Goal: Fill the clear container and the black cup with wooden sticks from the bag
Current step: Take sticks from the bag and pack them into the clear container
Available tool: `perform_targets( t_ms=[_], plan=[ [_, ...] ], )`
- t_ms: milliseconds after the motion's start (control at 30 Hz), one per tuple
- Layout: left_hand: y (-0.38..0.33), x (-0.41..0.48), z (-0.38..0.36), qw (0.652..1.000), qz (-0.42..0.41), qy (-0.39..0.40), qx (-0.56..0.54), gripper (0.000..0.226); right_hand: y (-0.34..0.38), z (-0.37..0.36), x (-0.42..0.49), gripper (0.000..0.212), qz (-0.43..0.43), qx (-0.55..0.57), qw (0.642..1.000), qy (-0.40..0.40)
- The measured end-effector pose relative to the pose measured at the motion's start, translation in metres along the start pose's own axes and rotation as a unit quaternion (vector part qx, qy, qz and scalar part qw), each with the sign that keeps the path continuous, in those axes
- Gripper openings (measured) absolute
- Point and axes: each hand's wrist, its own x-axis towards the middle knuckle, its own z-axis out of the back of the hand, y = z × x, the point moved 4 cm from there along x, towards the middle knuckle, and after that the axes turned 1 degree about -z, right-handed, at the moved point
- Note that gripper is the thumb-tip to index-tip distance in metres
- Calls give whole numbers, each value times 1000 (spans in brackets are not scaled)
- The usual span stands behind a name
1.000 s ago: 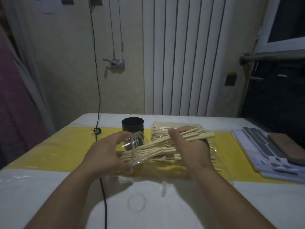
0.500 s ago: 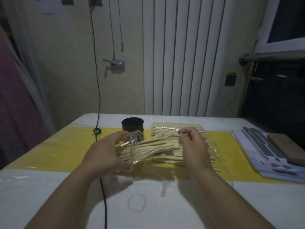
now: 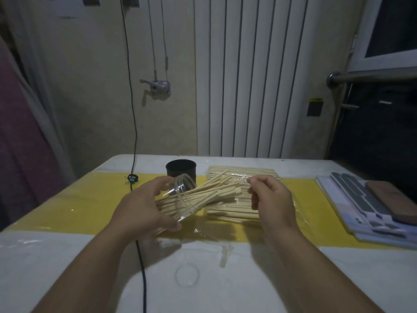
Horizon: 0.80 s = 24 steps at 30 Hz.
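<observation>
Head view: black cup [image 3: 180, 170] behind clear container [image 3: 183, 195]; cable [image 3: 141, 256] crosses table [image 3: 67, 256].

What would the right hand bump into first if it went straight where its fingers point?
The right hand would probably meet the wooden sticks poking from the clear container; depth is unclear.

A black cable [image 3: 135, 136] drops from 11 o'clock across the table [image 3: 67, 256]. At 3 o'clock, a brown case [image 3: 392, 199] lies on stacked sheets [image 3: 352, 199]. A radiator [image 3: 248, 86] stands at 12.
</observation>
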Motion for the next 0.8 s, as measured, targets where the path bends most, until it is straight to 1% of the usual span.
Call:
perform_targets(
  t_ms=[67, 167, 267, 333, 400, 467, 500, 667, 733, 800],
  plan=[
    [2, 1, 0, 1000, 7, -3, -9, 103, -2, 4, 4, 17, 10, -46, 999, 2],
    [4, 1, -1, 1000, 11, -4, -27, 96, -4, 3, 3, 19, 36, -140, 989, 29],
    [3, 1, 0, 999, 13, -8, -48, 88, -10, -2, 2, 16, 62, -265, 959, 84],
    [2, 1, 0, 998, 17, -12, -60, 88, -20, -8, 0, 15, 63, -372, 915, 145],
    [2, 0, 1, 997, 21, -11, -67, 94, -32, -14, -3, 29, 78, -478, 852, 200],
    [1, -1, 1, 998, 22, -9, -64, 97, -43, -19, -3, 39, 115, -539, 803, 226],
    [0, -1, 1, 998, 22, -8, -62, 98, -47, -21, -2, 39, 129, -554, 790, 227],
    [-1, -1, 1, 998, 30, -6, -59, 98, -52, -20, 4, 20, 140, -588, 767, 215],
    [0, -1, 1, 998, 31, -7, -57, 100, -54, -20, 7, 19, 138, -594, 764, 213],
    [0, -1, 1, 998, 31, -6, -56, 101, -58, -21, 10, 21, 136, -589, 768, 211]
  ],
)
